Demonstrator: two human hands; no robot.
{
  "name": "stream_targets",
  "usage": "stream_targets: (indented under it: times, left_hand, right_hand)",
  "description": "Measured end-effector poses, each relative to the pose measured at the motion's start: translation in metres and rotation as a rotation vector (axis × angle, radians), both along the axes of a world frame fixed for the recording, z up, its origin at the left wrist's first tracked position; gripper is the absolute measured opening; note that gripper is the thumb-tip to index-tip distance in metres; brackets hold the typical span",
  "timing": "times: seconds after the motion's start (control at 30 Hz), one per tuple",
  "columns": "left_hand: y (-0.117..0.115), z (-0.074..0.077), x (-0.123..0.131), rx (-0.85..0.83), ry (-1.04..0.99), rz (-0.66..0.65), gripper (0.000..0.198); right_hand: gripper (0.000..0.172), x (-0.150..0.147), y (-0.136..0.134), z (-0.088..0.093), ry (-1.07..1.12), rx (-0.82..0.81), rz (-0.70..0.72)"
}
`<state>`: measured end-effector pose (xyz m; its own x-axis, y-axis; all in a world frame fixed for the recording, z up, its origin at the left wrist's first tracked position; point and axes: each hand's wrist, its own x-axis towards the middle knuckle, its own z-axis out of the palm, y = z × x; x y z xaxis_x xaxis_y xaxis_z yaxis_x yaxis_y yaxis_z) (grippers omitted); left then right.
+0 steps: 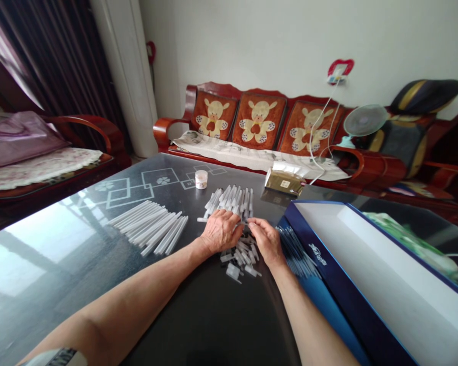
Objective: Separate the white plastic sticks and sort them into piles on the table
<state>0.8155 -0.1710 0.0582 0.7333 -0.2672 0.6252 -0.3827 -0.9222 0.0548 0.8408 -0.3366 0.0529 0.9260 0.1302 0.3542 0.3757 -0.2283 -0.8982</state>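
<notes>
My left hand [222, 231] is closed around a frosted white pen barrel [202, 219], whose end sticks out to the left. At the barrel's other end, my right hand [266, 241] pinches with thumb and forefinger; a small, blurred part shows at its fingertips. Just beyond my hands lies a pile of similar frosted pens [234, 197]. Small translucent pieces that look like pen caps [246, 254] are scattered below and between my hands. To the left is a fanned stack of long white tubes [152, 226].
A small white cup [201, 179] and a gold tissue box [284, 180] stand farther back on the dark glossy table [99, 264]. At right is a large blue open box [366, 264], with thin dark rods [295, 251] beside its wall. A wooden sofa [213, 86] lies beyond.
</notes>
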Motion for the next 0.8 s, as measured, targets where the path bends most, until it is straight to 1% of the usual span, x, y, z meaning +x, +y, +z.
stream_targets:
  times: [0.13,0.2,0.33,0.4,0.43,0.47,0.53,0.6,0.7,0.8]
  left_hand:
    - [-0.001,0.002,-0.001,0.005,-0.002,-0.032,0.027]
    - [-0.002,0.004,-0.002,0.007,0.014,-0.046,0.027]
    - [-0.001,0.007,-0.004,-0.003,0.045,-0.012,0.033]
    - [-0.001,0.007,-0.003,-0.009,0.053,0.01,0.034]
    - [0.0,0.007,-0.003,-0.008,0.056,0.016,0.034]
    - [0.0,0.006,-0.002,-0.005,0.058,0.02,0.033]
    - [0.001,0.005,-0.001,0.004,0.06,0.024,0.031]
    - [0.001,0.004,0.0,0.01,0.055,0.03,0.031]
    - [0.0,0.004,0.0,0.017,0.036,0.028,0.033]
    - [0.0,0.005,-0.001,0.03,0.011,-0.003,0.036]
  right_hand:
    - [0.027,0.0,0.002,0.0,-0.065,-0.017,0.019]
    - [0.028,0.003,0.0,-0.004,-0.022,0.011,0.008]
    - [0.036,0.009,-0.003,-0.012,0.108,0.195,-0.094]
    - [0.036,0.009,-0.002,-0.012,0.069,0.24,-0.143]
    - [0.035,0.008,-0.001,-0.011,0.008,0.222,-0.165]
    - [0.034,0.006,0.001,-0.01,-0.078,0.174,-0.183]
    - [0.032,0.0,0.004,-0.005,-0.294,0.009,-0.188]
    - [0.028,-0.005,0.007,-0.001,-0.474,-0.183,-0.131]
    - [0.023,-0.009,0.008,0.003,-0.589,-0.391,-0.064]
    - [0.022,-0.009,0.004,0.006,-0.62,-0.537,-0.087]
